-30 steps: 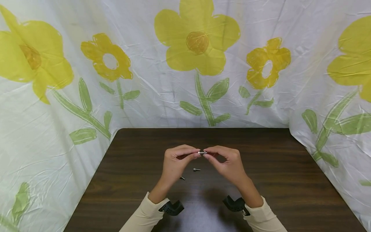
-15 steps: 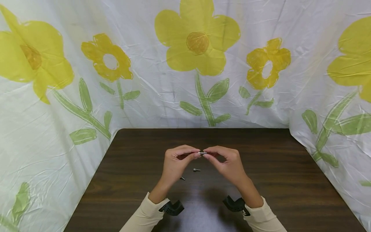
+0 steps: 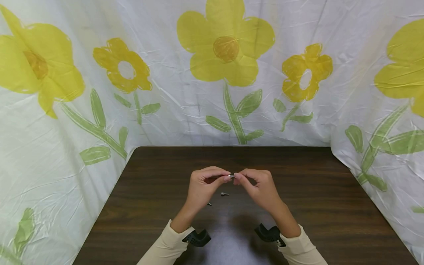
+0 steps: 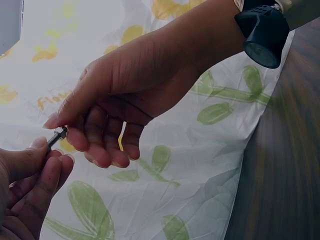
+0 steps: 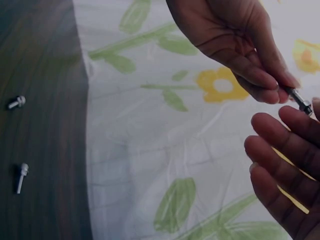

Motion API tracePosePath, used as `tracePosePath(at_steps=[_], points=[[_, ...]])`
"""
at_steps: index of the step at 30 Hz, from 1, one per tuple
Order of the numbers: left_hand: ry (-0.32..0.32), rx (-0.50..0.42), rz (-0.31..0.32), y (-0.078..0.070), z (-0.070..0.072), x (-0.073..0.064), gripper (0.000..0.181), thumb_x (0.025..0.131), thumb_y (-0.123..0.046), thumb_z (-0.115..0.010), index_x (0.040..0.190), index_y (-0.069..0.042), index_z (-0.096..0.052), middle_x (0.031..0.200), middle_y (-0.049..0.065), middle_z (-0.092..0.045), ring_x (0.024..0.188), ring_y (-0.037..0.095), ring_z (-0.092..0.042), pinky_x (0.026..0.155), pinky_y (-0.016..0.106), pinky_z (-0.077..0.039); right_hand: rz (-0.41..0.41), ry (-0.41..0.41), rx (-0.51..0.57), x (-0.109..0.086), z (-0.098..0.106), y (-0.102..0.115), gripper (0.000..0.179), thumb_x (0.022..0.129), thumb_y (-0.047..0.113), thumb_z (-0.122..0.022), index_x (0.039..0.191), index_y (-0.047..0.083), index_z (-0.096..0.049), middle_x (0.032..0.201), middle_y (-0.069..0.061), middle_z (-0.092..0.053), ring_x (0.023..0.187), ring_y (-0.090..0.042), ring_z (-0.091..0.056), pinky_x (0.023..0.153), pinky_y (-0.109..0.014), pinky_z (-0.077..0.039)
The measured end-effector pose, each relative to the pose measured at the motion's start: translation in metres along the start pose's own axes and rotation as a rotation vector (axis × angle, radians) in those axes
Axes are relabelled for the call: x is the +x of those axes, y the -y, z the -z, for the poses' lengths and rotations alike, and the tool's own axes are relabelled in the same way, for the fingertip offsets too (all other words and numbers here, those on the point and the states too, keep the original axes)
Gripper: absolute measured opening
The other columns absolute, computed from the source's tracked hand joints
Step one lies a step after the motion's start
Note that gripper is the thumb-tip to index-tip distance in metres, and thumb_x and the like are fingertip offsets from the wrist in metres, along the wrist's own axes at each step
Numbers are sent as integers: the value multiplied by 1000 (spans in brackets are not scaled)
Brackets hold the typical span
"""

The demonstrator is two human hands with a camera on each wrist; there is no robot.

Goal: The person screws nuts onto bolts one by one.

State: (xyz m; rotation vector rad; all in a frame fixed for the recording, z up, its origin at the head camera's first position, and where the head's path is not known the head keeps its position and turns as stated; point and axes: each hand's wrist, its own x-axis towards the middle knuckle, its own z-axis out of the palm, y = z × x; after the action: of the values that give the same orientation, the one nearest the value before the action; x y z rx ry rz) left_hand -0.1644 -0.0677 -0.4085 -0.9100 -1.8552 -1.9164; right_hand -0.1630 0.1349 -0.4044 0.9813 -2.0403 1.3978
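Observation:
Over the middle of the table, my left hand (image 3: 202, 187) pinches a small metal bolt (image 3: 232, 176) between thumb and fingertips. My right hand (image 3: 262, 187) meets its other end, thumb and index finger at the nut (image 4: 61, 132) there. In the right wrist view the bolt (image 5: 299, 100) slants out of the left fingertips towards the right thumb and index finger, whose other fingers spread loosely. Part of the bolt is hidden by the fingertips. Below the hands a second bolt (image 3: 225, 194) lies on the table, and a third bolt (image 3: 209, 204) is partly covered by the left hand.
The dark wood-grain table (image 3: 159, 221) ends at a white cloth (image 3: 179, 125) with yellow flowers, hanging behind and at both sides. A black camera mount sits on the left wrist (image 3: 197, 238) and another on the right wrist (image 3: 268, 233).
The right thumb and index finger have shifted at the bolt's end, the thumb now further forward. Both hands have moved very slightly; the bolts on the table lie where they were.

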Motion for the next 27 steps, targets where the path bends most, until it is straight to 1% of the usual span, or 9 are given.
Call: tracePosePath(at_steps=[2,5,7,9,11,14,17,20,27], points=[[-2,-1,1,0,0,0,11,87,6,-76,96,0,-79,91,11,-75,79,21,-73,70,33,-61,-5,4,1,0,0,0,22,91,-10,-68,85,11,-75,77,1,-73,70,-12,-69,68,-22,-57],[-13,-13,5,0,0,0,11,86,7,-75,96,2,-78,91,13,-75,80,20,-73,71,34,-62,5,-2,-7,0,0,-1,19,87,-8,-74,96,9,-75,84,-1,-75,72,-12,-70,67,-25,-58],[-24,-16,6,0,0,0,10,86,7,-75,96,3,-78,91,14,-75,81,20,-73,71,34,-62,35,-15,-12,0,0,-1,28,82,-8,-80,105,8,-74,90,-5,-76,74,-14,-71,65,-28,-59],[-31,-22,9,0,0,0,10,87,7,-75,95,4,-78,90,14,-75,81,19,-73,71,34,-62,70,-31,-25,1,1,-1,38,76,-9,-84,109,7,-74,94,-9,-76,76,-15,-72,64,-31,-60],[-33,-26,10,1,1,0,9,87,7,-75,95,4,-77,90,14,-75,81,19,-73,71,34,-62,104,-44,-28,1,0,-2,42,73,-11,-85,109,7,-74,94,-10,-76,76,-16,-72,63,-32,-60],[-24,-39,7,2,1,0,10,88,8,-74,96,4,-77,91,15,-74,81,20,-73,71,36,-62,140,-56,-17,2,0,-2,41,71,-14,-84,106,6,-75,93,-9,-76,74,-15,-72,63,-29,-59],[-15,-46,2,2,1,0,11,88,8,-73,97,5,-77,92,16,-74,82,21,-74,72,38,-62,157,-62,-10,3,0,-2,39,71,-15,-83,103,6,-76,91,-7,-76,72,-15,-71,64,-24,-58],[-12,-46,3,2,1,0,11,88,8,-73,98,5,-77,93,16,-74,83,21,-74,73,38,-62,152,-57,-9,4,0,-2,36,73,-15,-83,101,6,-77,91,-7,-76,73,-15,-71,66,-22,-58],[-8,-28,12,1,1,-1,9,88,6,-74,97,5,-77,92,14,-75,82,20,-73,72,37,-62,81,-15,-6,2,1,0,25,80,-11,-79,97,7,-77,87,-6,-76,71,-15,-71,66,-21,-57]])
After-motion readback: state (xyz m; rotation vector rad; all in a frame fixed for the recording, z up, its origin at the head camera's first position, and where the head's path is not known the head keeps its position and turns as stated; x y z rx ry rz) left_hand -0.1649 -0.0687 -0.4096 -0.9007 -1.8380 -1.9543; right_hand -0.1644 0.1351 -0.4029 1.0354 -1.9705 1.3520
